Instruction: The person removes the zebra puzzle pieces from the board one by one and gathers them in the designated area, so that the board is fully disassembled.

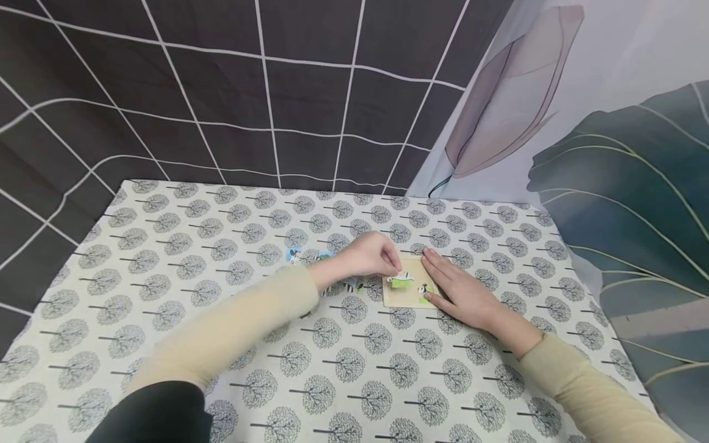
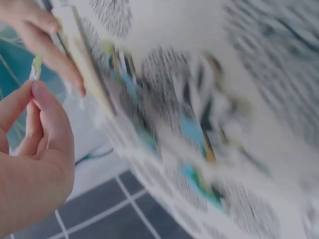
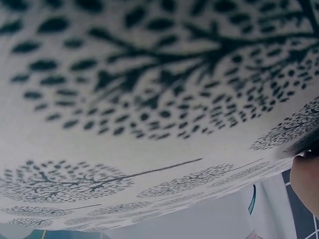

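Note:
My left hand [image 1: 372, 254] pinches a small green-and-white jigsaw puzzle piece [image 1: 400, 280] between thumb and fingertips, just above a pale wooden puzzle board [image 1: 399, 299]. The left wrist view shows this thin piece [image 2: 36, 67] nearly edge-on at the fingertips. On the board's right side my right hand [image 1: 460, 289] lies flat with straight fingers. Near its thumb a puzzle piece with a black-and-white figure on green [image 1: 424, 291] lies in the board. In the right wrist view only a bit of the right hand [image 3: 306, 181] shows, at the right edge.
Several loose puzzle pieces [image 1: 324, 254] with blue, green and black-and-white prints lie left of the board, partly hidden by the left forearm. A tree-patterned cloth [image 1: 354, 363] covers the table. A dark gridded curtain [image 1: 221, 86] hangs behind it.

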The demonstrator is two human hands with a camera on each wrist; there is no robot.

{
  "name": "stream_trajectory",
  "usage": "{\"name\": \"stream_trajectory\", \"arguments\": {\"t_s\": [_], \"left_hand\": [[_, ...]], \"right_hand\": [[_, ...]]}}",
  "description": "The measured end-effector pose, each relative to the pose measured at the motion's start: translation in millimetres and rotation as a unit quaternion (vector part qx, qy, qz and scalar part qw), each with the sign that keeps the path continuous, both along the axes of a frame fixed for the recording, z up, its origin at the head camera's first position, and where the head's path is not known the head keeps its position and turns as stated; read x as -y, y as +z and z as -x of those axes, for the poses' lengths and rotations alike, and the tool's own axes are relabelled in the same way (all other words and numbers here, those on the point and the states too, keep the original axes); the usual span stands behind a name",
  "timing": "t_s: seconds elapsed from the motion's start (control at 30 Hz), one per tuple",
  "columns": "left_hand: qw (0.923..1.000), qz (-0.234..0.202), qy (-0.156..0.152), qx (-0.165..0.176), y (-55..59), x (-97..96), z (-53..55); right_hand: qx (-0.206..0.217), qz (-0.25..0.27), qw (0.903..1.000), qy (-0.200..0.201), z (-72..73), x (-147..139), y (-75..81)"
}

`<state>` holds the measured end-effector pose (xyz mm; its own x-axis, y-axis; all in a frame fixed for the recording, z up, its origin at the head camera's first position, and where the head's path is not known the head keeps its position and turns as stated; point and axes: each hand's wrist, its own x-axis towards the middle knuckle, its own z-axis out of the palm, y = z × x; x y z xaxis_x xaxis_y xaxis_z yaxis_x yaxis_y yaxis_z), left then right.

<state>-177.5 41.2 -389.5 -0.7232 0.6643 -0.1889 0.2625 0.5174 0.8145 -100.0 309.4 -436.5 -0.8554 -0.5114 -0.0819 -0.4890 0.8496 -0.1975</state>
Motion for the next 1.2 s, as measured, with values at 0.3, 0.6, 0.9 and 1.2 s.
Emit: {"name": "stream_trajectory", "arguments": {"t_s": [0.3,0.6,0.9,1.2], "left_hand": [[0.9990,0.024,0.003,0.038,9.4,67.1,-10.4],[0.9979,0.021,0.012,0.060,-2.2,120.0,-39.2],[0.9983,0.029,0.022,0.045,-17.1,136.2,-54.1],[0.9983,0.056,0.014,-0.013,-17.3,131.5,-58.1]], "right_hand": [[-0.001,-0.006,1.0000,0.005,1.9,2,1.3],[-0.004,-0.014,0.9999,0.009,2.0,2,2.4],[-0.007,-0.016,0.9998,0.008,0.9,1,3.1],[-0.006,-0.019,0.9998,0.007,0.0,-1,0.5]]}}
